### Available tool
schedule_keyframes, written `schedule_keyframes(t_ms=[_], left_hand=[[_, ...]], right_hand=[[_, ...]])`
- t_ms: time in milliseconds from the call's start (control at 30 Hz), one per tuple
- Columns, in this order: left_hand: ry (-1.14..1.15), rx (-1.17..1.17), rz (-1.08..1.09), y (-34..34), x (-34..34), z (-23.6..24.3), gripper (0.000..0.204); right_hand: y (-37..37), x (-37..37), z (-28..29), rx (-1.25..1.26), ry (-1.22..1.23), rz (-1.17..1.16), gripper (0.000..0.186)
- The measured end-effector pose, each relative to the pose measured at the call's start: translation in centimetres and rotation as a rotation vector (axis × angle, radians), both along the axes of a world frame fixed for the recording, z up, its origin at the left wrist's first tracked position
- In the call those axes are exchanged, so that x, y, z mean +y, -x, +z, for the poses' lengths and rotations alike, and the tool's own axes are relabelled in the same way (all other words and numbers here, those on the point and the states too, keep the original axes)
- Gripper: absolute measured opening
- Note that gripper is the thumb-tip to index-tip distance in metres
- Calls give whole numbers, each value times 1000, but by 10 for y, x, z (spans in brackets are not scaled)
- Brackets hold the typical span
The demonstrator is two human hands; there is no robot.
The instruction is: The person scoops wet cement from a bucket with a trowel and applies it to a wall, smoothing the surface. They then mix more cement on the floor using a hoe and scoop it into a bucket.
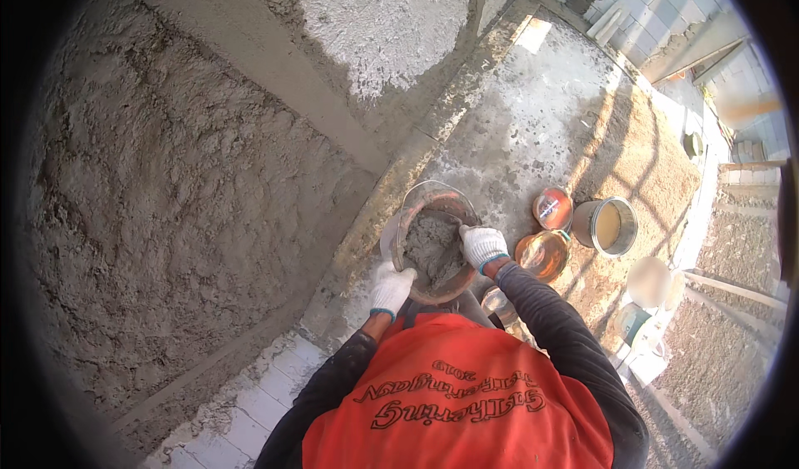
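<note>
A round bucket [452, 291] of grey wet mortar [433, 248] stands directly in front of me, its thin wire handle resting up over the far side. My left hand [391, 288], in a white knitted glove, is closed at the bucket's near left rim. On the opposite side my right hand [483, 247], gloved the same way, has its fingers curled inward over the right rim, beside the mortar. Whatever those right fingers grip is hidden by the glove.
Rough mortar covers the wall [191, 186] at left. To my right stand an orange bucket [543, 254], a reddish bucket [553, 208] and a grey bucket [593, 224] of cloudy liquid. Sand [657, 157] lies beyond; a teal container [634, 323] sits at far right.
</note>
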State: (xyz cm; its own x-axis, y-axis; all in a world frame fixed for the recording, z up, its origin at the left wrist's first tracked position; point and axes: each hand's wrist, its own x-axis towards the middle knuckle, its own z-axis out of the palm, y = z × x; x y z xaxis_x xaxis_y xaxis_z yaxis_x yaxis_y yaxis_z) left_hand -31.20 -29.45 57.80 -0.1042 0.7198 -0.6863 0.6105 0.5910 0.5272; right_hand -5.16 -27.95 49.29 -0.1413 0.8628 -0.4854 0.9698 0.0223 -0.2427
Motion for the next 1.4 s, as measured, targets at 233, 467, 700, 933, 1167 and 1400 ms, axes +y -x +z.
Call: schedule_keyframes(t_ms=[233, 467, 700, 933, 1167, 1400], left_hand=[[-122, -97, 121, -6, -39, -13, 32], [-144, -181, 12, -36, -49, -8, 57], [-119, -147, 8, -25, -46, 0, 49], [-134, -164, 92, -26, -34, 0, 48], [-80, -207, 185, -12, -2, -16, 58], [35, -349, 437, 47, 19, -51, 51]], right_hand=[[-16, -52, 98, 42, 74, 120, 26], [-69, -79, -8, 243, 176, 53, 37], [15, -112, 36, 945, 711, -451, 28], [-8, -92, 51, 892, 814, -707, 33], [-2, -91, 73, 995, 677, -813, 30], [-9, -80, 50, 1422, 436, -1278, 26]])
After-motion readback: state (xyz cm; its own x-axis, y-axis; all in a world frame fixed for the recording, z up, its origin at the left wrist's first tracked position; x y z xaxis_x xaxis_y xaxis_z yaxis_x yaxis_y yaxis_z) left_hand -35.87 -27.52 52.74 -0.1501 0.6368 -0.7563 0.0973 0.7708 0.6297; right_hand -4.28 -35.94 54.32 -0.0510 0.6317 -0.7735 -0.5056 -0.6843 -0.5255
